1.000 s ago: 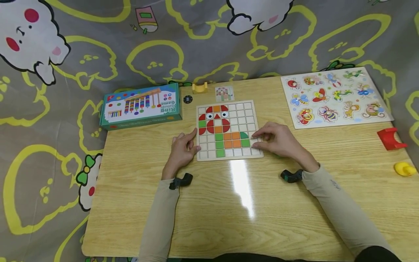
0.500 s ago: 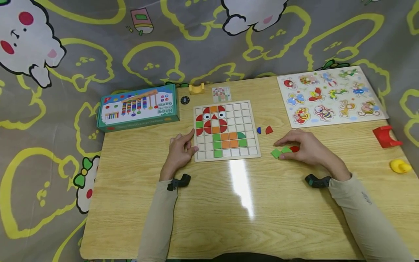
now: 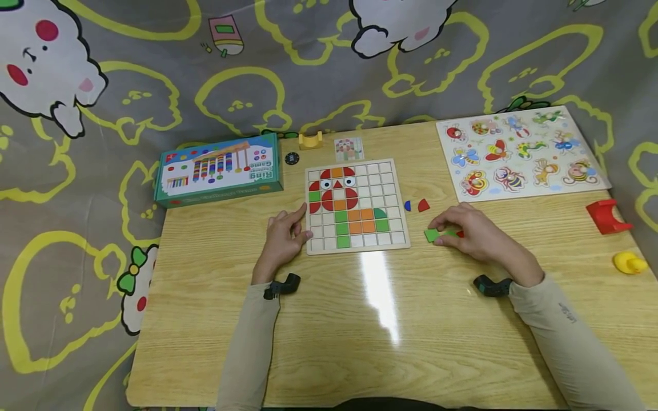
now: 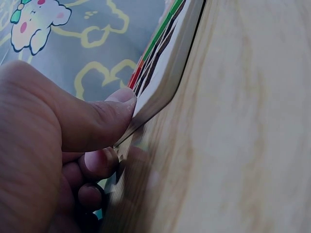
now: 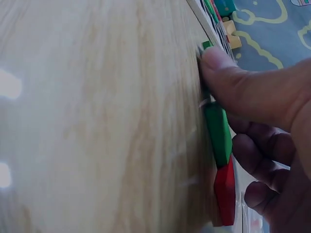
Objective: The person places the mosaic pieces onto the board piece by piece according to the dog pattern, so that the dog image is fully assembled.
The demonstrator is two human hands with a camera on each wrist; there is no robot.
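On the wooden table, a square grid board [image 3: 330,228] holds red, orange and green tiles, with two eye tiles among the red. My left hand [image 3: 282,237] rests beside its left edge; thumb and forefinger touch the rim. Close up in the left wrist view, the thumb [image 4: 109,114] presses by the board's corner. Right of the board, my right hand [image 3: 473,231] pinches a green square tile [image 3: 431,234] between thumb and forefinger. Behind that tile lie another green tile [image 5: 218,133] and a red tile [image 5: 225,194], partly under the hand.
A blue piece [image 3: 408,206] and a red quarter-round piece [image 3: 424,205] lie right of the board. Behind it is a picture card [image 3: 349,149]. A ring game box [image 3: 218,169] stands back left, an insect puzzle board [image 3: 519,188] back right. A yellow duck [image 3: 630,263] sits far right.
My right hand has left the board's right edge, moved right to the loose tiles and taken hold of a green square tile. The left hand has stayed at the board's left edge.
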